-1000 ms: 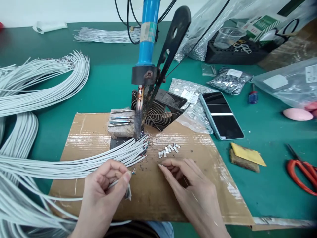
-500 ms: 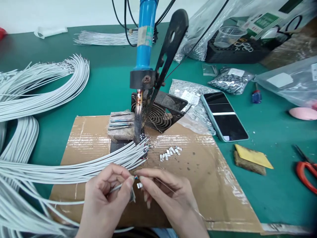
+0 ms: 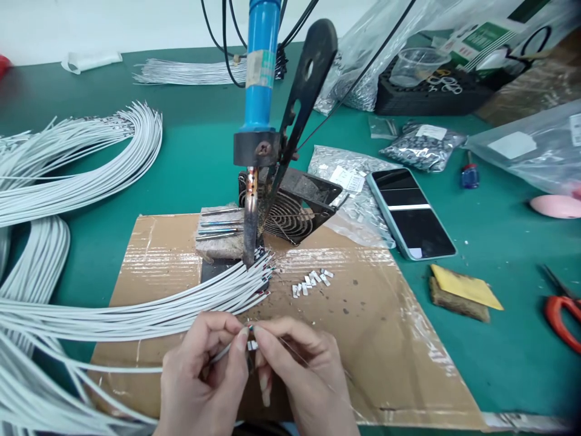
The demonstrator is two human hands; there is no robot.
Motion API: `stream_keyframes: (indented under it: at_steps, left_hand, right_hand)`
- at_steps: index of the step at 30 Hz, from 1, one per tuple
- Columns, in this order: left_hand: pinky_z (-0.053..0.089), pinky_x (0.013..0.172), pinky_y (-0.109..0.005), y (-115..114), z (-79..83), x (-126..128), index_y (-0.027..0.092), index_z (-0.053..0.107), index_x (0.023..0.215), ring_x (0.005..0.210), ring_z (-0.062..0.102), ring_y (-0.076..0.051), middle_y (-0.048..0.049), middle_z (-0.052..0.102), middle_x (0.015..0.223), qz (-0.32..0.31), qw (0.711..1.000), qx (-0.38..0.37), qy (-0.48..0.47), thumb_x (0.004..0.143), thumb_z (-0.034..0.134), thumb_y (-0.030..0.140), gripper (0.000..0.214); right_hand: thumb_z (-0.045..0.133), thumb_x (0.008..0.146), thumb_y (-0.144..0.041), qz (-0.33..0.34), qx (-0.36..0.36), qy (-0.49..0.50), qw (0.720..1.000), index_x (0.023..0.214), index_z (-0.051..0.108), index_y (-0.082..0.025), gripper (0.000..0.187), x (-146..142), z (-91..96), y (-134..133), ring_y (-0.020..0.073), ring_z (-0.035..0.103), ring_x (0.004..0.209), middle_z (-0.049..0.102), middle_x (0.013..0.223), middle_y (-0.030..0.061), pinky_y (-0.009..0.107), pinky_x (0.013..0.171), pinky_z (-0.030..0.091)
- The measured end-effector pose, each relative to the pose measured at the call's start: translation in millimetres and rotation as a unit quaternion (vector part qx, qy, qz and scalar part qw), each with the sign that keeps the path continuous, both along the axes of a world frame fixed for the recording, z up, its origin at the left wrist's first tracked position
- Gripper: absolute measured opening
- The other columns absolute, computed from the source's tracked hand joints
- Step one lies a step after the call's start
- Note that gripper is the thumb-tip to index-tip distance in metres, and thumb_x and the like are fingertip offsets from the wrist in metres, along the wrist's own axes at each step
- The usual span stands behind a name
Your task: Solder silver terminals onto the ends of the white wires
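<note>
My left hand [image 3: 206, 369] is closed in a pinch on a white cable [image 3: 221, 354], whose coloured wire ends show between the fingertips of both hands. My right hand [image 3: 302, 363] pinches at those ends, and a thin wire [image 3: 295, 352] runs back through its fingers toward the wrist. Just below the fingertips lies a small white connector [image 3: 252, 345]. Above the hands, a blue-handled soldering iron [image 3: 250, 224] is clamped with its tip pointing down. Beside that tip lie the ends of a bundle of white cables [image 3: 181, 315].
A cardboard sheet [image 3: 363, 339] covers the work area, with several small white connectors [image 3: 312, 281] on it. A small fan [image 3: 295, 206] stands behind the iron. To the right are a phone [image 3: 413, 212], a sponge [image 3: 463, 293] and red-handled scissors [image 3: 563, 315]. More cables [image 3: 131, 151] lie left.
Both hands have come slightly lower and the fingertips are closer together, covering more of the coloured wire ends. The view has shifted a little; the objects on the table stay in place.
</note>
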State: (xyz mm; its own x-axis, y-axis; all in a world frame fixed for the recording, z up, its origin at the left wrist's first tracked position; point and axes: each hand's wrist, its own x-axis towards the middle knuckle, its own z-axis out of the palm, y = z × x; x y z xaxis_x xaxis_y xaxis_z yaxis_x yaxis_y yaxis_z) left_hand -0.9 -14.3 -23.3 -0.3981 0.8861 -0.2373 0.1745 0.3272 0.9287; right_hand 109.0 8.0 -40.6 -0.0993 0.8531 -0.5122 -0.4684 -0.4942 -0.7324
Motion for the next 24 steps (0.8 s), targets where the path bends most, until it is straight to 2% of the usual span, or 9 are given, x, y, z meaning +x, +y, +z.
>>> stream_keyframes:
  at_steps: [3, 5, 7, 9, 10, 12, 16, 20, 24]
  left_hand:
    - [0.041, 0.048, -0.017, 5.1, 4.9, -2.1, 0.02, 0.064, 0.079, 0.047, 0.054, -0.01, 0.0045, 0.061, 0.052, -0.004, 0.994, -0.043, -0.104, 0.084, 0.078, 0.048, 0.032]
    - [0.036, 0.047, -0.016, 10.6, 8.8, -6.7, 0.018, 0.064, 0.075, 0.046, 0.046, -0.008, 0.0058, 0.056, 0.05, -0.008, 0.981, -0.074, -0.178, 0.075, 0.084, 0.057, 0.044]
    - [0.03, 0.047, -0.014, 15.5, 11.9, -11.1, 0.016, 0.064, 0.071, 0.047, 0.036, -0.005, 0.0076, 0.049, 0.05, -0.013, 0.972, -0.093, -0.215, 0.067, 0.088, 0.062, 0.053]
    - [0.028, 0.048, -0.013, 18.3, 13.7, -13.5, 0.015, 0.064, 0.069, 0.048, 0.033, -0.004, 0.0081, 0.047, 0.051, -0.016, 0.969, -0.097, -0.228, 0.063, 0.089, 0.065, 0.057]
    - [0.028, 0.048, -0.014, 18.9, 14.2, -13.8, 0.014, 0.064, 0.069, 0.048, 0.034, -0.005, 0.0075, 0.048, 0.051, -0.015, 0.969, -0.097, -0.228, 0.063, 0.089, 0.065, 0.057]
    - [0.03, 0.048, -0.014, 18.9, 14.8, -13.3, 0.015, 0.065, 0.069, 0.048, 0.037, -0.005, 0.0065, 0.05, 0.05, -0.009, 0.97, -0.096, -0.222, 0.063, 0.09, 0.063, 0.054]
    - [0.027, 0.047, -0.014, 18.1, 15.2, -12.0, 0.015, 0.067, 0.067, 0.047, 0.034, -0.005, 0.0076, 0.047, 0.049, 0.017, 0.977, -0.082, -0.194, 0.065, 0.094, 0.048, 0.043]
    - [0.027, 0.048, -0.016, 16.7, 14.0, -12.6, 0.016, 0.068, 0.068, 0.048, 0.037, -0.006, 0.0055, 0.052, 0.051, 0.01, 0.985, -0.07, -0.16, 0.069, 0.091, 0.039, 0.032]
    - [0.029, 0.046, -0.017, 15.4, 13.7, -12.2, 0.017, 0.069, 0.068, 0.047, 0.04, -0.005, 0.0005, 0.066, 0.065, -0.002, 0.988, -0.054, -0.142, 0.071, 0.087, 0.031, 0.023]
  right_hand:
    - [0.083, 0.083, -0.032, -0.008, 0.092, -0.104, 0.99, 0.072, 0.083, -0.023, 0.014, 0.4, -3.1, -4.3, 0.0062, 0.053, 0.042, 0.064, 0.053, -0.0033, 0.014, 0.042, 0.045]
    - [0.076, 0.087, -0.02, -0.005, 0.22, -0.206, 0.954, 0.081, 0.085, -0.027, 0.013, 4.5, -4.6, -5.3, 0.0083, 0.058, 0.05, 0.067, 0.06, -0.0028, 0.016, 0.049, 0.048]
    - [0.072, 0.088, -0.009, -0.003, 0.333, -0.278, 0.901, 0.094, 0.085, -0.029, 0.025, 9.8, -5.8, -5.2, 0.0109, 0.063, 0.061, 0.073, 0.071, -0.0016, 0.019, 0.06, 0.053]
    - [0.07, 0.089, -0.004, 0.003, 0.385, -0.299, 0.873, 0.103, 0.084, -0.03, 0.033, 14.1, -6.8, -4.6, 0.0125, 0.065, 0.068, 0.076, 0.079, -0.0004, 0.02, 0.066, 0.055]
    - [0.069, 0.089, -0.005, 0.007, 0.386, -0.295, 0.874, 0.103, 0.084, -0.03, 0.032, 15.5, -7.1, -4.2, 0.0124, 0.065, 0.067, 0.076, 0.079, -0.0005, 0.02, 0.065, 0.054]
    - [0.071, 0.091, -0.011, 0.004, 0.343, -0.265, 0.901, 0.098, 0.085, -0.031, 0.026, 16.6, -7.3, -3.3, 0.0106, 0.064, 0.059, 0.073, 0.071, -0.0019, 0.018, 0.057, 0.053]
    - [0.077, 0.088, -0.026, -0.069, 0.174, -0.171, 0.967, 0.083, 0.086, -0.029, 0.011, 14.6, -5.5, -1.2, 0.0085, 0.061, 0.049, 0.068, 0.061, -0.0024, 0.014, 0.047, 0.052]
    - [0.085, 0.08, -0.031, -0.078, 0.094, -0.117, 0.986, 0.079, 0.086, -0.025, 0.006, 11.1, 0.2, 1.5, 0.0096, 0.062, 0.05, 0.069, 0.059, -0.001, 0.014, 0.049, 0.055]
    - [0.085, 0.078, -0.03, -0.057, 0.088, -0.115, 0.988, 0.078, 0.086, -0.024, 0.006, 10.9, 5.8, 5.5, 0.0118, 0.062, 0.051, 0.069, 0.059, -0.0003, 0.018, 0.05, 0.057]
